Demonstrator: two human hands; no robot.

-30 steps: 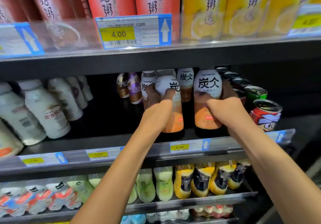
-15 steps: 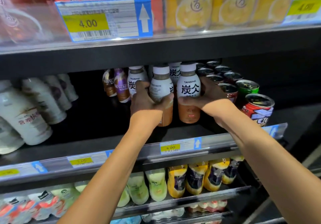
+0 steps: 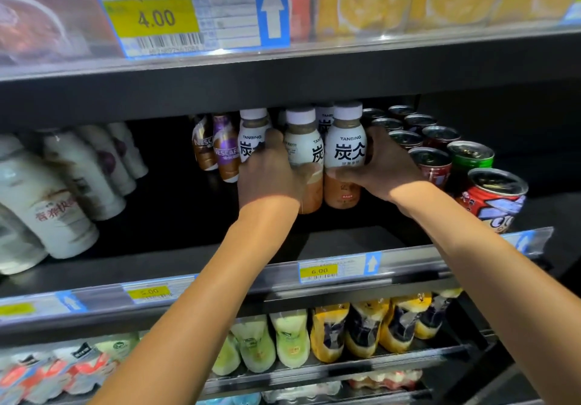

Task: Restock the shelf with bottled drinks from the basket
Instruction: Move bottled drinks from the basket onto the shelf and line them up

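Two white-capped Tanbing bottles with white labels and brown drink stand deep on the middle shelf (image 3: 330,241). My left hand (image 3: 270,175) is wrapped around the left bottle (image 3: 303,150). My right hand (image 3: 388,167) grips the right bottle (image 3: 345,150) from its right side. Both bottles are upright and side by side, close behind them stand more Tanbing bottles (image 3: 253,134). The basket is not in view.
Nescafe bottles (image 3: 224,150) stand left of my hands, white milk bottles (image 3: 56,203) further left. Cans (image 3: 490,197) in rows crowd the right. A dark gap lies between the milk and coffee bottles. The upper shelf edge (image 3: 283,74) hangs low above the caps.
Both hands have pushed the two bottles further back into the shelf, up against the rear bottles. The camera has moved closer.
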